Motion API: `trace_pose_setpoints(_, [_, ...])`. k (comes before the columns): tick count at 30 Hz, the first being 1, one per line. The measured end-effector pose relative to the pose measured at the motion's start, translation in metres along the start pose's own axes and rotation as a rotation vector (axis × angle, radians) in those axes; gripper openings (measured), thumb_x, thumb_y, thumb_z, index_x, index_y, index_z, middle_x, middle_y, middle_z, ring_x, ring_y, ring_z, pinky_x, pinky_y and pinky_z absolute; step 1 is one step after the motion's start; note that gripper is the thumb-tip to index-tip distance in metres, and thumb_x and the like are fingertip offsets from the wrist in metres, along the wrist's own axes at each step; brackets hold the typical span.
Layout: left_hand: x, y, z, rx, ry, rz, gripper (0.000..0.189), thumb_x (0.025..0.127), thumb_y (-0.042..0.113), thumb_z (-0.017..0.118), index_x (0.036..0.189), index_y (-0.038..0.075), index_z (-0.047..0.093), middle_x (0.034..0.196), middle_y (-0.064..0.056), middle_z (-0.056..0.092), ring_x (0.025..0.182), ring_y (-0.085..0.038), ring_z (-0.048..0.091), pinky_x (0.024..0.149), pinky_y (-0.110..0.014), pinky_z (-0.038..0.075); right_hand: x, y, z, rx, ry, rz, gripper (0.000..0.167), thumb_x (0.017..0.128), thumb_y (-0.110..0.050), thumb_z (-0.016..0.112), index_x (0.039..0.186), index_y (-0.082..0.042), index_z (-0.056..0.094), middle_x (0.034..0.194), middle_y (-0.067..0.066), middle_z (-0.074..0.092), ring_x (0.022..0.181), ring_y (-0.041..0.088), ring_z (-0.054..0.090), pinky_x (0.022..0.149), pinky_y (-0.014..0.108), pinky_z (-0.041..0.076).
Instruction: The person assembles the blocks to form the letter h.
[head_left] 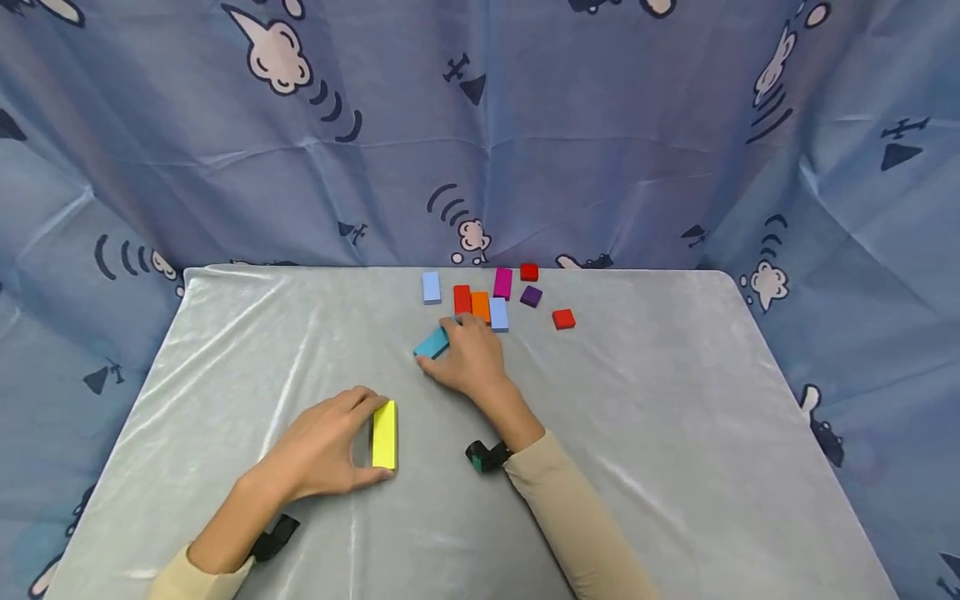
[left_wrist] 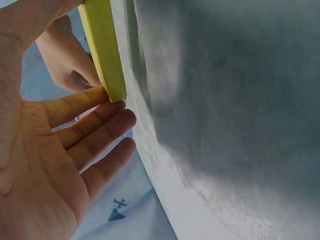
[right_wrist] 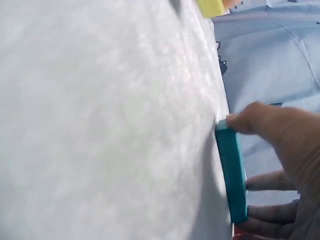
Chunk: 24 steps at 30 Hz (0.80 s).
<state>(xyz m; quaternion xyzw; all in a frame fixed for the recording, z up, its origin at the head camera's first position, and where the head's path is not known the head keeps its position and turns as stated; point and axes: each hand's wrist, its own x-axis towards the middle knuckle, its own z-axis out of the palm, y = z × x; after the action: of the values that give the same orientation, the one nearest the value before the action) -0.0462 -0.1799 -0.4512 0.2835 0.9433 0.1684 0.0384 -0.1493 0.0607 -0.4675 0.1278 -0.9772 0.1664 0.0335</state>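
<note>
A long yellow block (head_left: pixel 385 435) is pinched end to end by my left hand (head_left: pixel 322 446), thumb at its near end and a finger at its far end. In the left wrist view the yellow block (left_wrist: pixel 103 47) runs between thumb and fingertips, other fingers extended. Farther forward, my right hand (head_left: pixel 471 357) grips a teal block (head_left: pixel 432 342) that lies slanted. The right wrist view has the teal block (right_wrist: pixel 232 172) between thumb and fingers, on or close to the cloth. Just beyond that hand are a red block (head_left: pixel 462 299), an orange block (head_left: pixel 481 306) and a light blue block (head_left: pixel 498 314).
Along the far edge of the cloth-covered table (head_left: pixel 675 433) lie another light blue block (head_left: pixel 431 287), a magenta block (head_left: pixel 502 283), a purple block (head_left: pixel 531 296) and two small red blocks (head_left: pixel 563 319). A patterned blue curtain (head_left: pixel 585 150) hangs behind and at both sides.
</note>
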Motion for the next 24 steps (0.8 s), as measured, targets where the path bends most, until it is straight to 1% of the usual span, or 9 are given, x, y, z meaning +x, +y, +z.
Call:
trace_pose_setpoints(3, [-0.002,0.005,0.0,0.01,0.0,0.016,0.088,0.075,0.063,0.089,0.141,0.011,0.064,0.13,0.002,0.066,0.113,-0.017,0.069,0.096,-0.041,0.061,0.0,0.003,0.001,0.04,0.013,-0.011,0.064,0.088,-0.054,0.077,0.134,-0.009,0.072,0.138,0.018,0.069,0.118,0.034,0.067,0.091,0.048,0.064])
trace_pose_setpoints(7, [-0.002,0.013,-0.001,0.025,-0.005,0.043,0.091,0.075,0.065,0.089,0.143,0.011,0.064,0.129,0.0,0.067,0.112,-0.016,0.068,0.095,-0.039,0.061,-0.002,0.01,-0.002,0.144,-0.002,-0.019,0.064,0.088,-0.054,0.077,0.136,-0.011,0.072,0.141,0.015,0.068,0.122,0.033,0.066,0.094,0.048,0.063])
trace_pose_setpoints(12, [-0.002,0.025,-0.001,0.029,-0.007,0.08,0.093,0.076,0.067,0.087,0.144,0.01,0.063,0.13,-0.001,0.066,0.114,-0.017,0.068,0.095,-0.039,0.061,-0.006,0.018,-0.008,0.256,-0.009,-0.072,0.067,0.087,-0.051,0.08,0.138,-0.009,0.07,0.145,0.013,0.067,0.126,0.032,0.065,0.102,0.047,0.061])
trace_pose_setpoints(15, [-0.003,0.031,0.002,0.026,-0.002,0.093,0.092,0.076,0.066,0.087,0.144,0.01,0.063,0.131,-0.001,0.066,0.116,-0.017,0.067,0.097,-0.039,0.061,-0.009,0.022,-0.012,0.271,-0.03,-0.11,0.069,0.087,-0.051,0.082,0.139,-0.008,0.069,0.146,0.012,0.067,0.13,0.031,0.065,0.108,0.046,0.059])
trace_pose_setpoints(19, [-0.007,0.039,0.008,0.021,0.004,0.111,0.09,0.075,0.064,0.089,0.142,0.009,0.064,0.13,0.0,0.066,0.117,-0.017,0.067,0.098,-0.038,0.06,-0.017,0.024,-0.016,0.255,-0.101,-0.163,0.071,0.087,-0.052,0.081,0.142,-0.01,0.068,0.149,0.012,0.065,0.138,0.031,0.061,0.115,0.048,0.055])
trace_pose_setpoints(24, [-0.009,0.049,0.017,0.033,-0.028,0.138,0.089,0.077,0.065,0.087,0.143,0.009,0.063,0.132,-0.001,0.065,0.12,-0.017,0.066,0.1,-0.038,0.06,-0.027,0.023,-0.021,0.237,-0.193,-0.235,0.075,0.088,-0.053,0.08,0.147,-0.01,0.064,0.153,0.01,0.062,0.143,0.03,0.058,0.119,0.049,0.051])
